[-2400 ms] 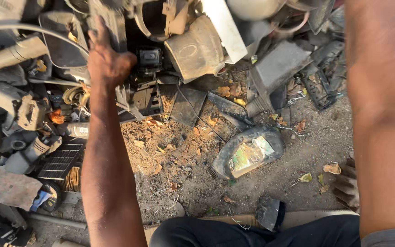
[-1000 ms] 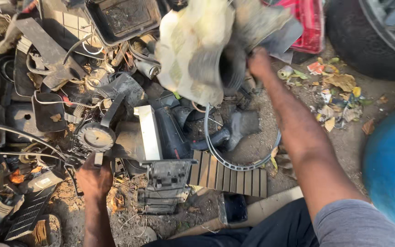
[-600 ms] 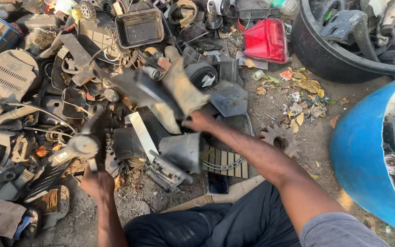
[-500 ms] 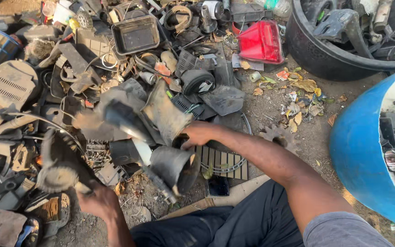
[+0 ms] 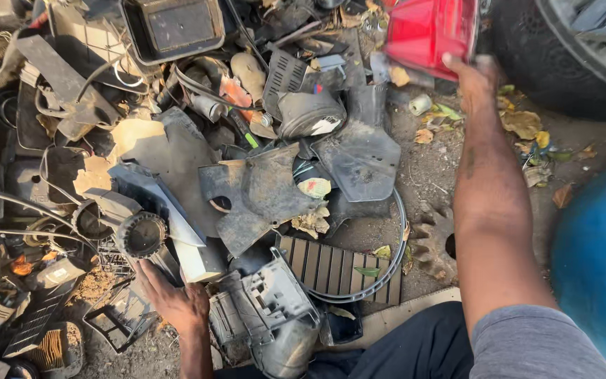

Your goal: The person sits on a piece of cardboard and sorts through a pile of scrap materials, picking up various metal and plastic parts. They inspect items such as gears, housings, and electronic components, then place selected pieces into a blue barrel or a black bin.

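Observation:
My right hand (image 5: 476, 77) reaches far up right and grips the lower edge of a red tail-light lens (image 5: 429, 31). My left hand (image 5: 173, 298) rests low in the pile, fingers spread on the ground beside a grey plastic housing (image 5: 261, 305) and just below a round black dial-like part (image 5: 142, 235). A large dark plastic cover (image 5: 254, 193) lies in the middle of the heap between my arms.
Scrap car parts cover the ground: a black tray (image 5: 173, 24) at the top, a slatted grille (image 5: 338, 270) with a wire hoop, a rusty gear (image 5: 433, 242). A tyre (image 5: 562, 63) sits top right and a blue barrel (image 5: 597, 260) at the right edge.
My right hand has let go of the dark plastic cover and moved up right onto the red tail-light lens. My left hand has set its piece down and rests lower in the pile.

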Demonstrator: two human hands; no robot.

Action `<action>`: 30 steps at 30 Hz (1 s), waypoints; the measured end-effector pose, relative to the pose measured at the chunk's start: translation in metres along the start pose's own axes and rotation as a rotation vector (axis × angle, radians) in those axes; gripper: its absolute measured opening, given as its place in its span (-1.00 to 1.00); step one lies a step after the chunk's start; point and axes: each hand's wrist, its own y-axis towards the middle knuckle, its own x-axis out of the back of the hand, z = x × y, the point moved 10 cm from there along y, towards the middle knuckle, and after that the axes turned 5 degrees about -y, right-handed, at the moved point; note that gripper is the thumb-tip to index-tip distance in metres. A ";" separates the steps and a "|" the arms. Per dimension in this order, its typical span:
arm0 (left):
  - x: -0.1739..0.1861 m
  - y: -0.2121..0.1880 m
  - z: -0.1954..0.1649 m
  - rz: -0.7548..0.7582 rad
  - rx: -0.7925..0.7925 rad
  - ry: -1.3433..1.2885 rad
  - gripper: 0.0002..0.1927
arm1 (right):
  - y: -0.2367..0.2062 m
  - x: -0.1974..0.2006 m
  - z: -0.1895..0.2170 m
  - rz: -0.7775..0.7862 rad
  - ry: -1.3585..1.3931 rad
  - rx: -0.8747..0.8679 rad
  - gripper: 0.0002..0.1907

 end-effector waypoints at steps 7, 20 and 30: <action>0.002 -0.009 0.017 0.013 0.087 0.016 -0.02 | -0.147 -0.067 0.122 -0.165 -0.252 0.552 -0.54; 0.121 -0.065 -0.077 -0.028 0.213 -1.028 -0.37 | -0.606 0.055 0.204 0.054 -0.560 1.723 -0.80; 0.100 -0.170 -0.100 -0.053 0.648 -1.656 -0.76 | -0.789 0.059 0.138 0.498 -0.325 1.798 -0.81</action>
